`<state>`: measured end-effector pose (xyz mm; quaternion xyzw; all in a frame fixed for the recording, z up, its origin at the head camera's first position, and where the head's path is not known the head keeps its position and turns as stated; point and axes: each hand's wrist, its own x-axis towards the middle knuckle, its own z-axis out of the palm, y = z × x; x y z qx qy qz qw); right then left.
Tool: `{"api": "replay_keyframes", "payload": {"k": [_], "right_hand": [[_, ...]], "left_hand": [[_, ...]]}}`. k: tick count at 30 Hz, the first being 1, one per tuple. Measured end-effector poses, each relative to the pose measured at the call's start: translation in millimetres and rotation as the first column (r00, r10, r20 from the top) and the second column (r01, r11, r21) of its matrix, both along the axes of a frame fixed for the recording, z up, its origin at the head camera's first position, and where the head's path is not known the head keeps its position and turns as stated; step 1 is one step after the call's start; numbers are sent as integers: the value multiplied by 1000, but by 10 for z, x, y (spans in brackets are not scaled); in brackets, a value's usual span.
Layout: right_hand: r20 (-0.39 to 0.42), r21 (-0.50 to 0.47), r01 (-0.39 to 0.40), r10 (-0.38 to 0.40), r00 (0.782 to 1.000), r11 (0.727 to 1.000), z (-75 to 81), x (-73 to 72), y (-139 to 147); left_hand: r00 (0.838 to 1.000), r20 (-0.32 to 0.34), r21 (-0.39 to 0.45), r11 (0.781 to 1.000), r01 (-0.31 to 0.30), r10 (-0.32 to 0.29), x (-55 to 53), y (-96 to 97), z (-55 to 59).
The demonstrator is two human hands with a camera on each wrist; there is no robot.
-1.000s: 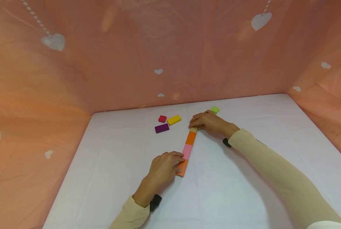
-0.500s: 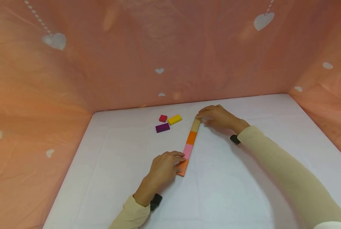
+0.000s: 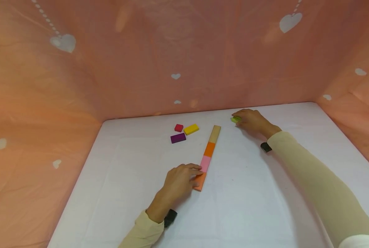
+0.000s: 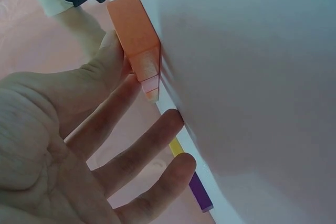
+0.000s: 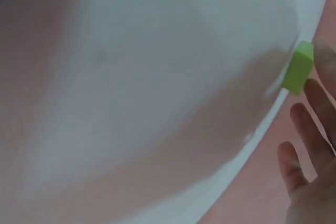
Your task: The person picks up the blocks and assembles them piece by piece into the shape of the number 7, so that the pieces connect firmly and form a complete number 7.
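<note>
My left hand (image 3: 178,181) rests at the near end of a row of flat blocks, its thumb and fingertips along the left side of the light orange block (image 3: 200,182) and the pink block (image 3: 205,163). In the left wrist view, its other fingers extend loosely apart. Beyond the pink one, the row goes on with an orange block (image 3: 209,149) and a tan block (image 3: 215,133), end to end. Toward the back of the table, my right hand (image 3: 253,121) pinches a light green block (image 5: 298,69) between thumb and fingers, partly covering it in the head view.
Left of the row's far end lie a red block (image 3: 178,127), a yellow block (image 3: 191,129) and a purple block (image 3: 178,138). A white cloth covers the table (image 3: 249,206). Behind and beside it hangs a peach curtain (image 3: 141,69) with white hearts.
My right hand has come away from the tan block, moving back and right to the light green block. My left hand has stayed at the row's near end.
</note>
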<state>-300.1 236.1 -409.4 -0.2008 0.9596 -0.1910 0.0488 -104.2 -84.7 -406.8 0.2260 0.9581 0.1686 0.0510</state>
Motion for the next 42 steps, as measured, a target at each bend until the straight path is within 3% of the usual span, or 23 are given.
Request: {"api": "replay_keyframes", "payload": {"k": [11,21,32,42], "right_hand": [[-16,29,6,-5,1000,1000,-84,-87,11],[-5,52,-14,14,1000,999,-55,-25,-38],[11,24,17,-17,1000,1000,-46,-19,-42],[17,-32,9,-9,1000,999,-28,10,-40]], "left_hand": [[1000,30,-17,1000,-9,10,0,0,-9],[1000,23,-9,1000,-10,10,22,0,-18],[1000,-5,3,1000,5,-5,17,-10,-16],[1000,9,0,1000,-2,2,21,-7,-12]]}}
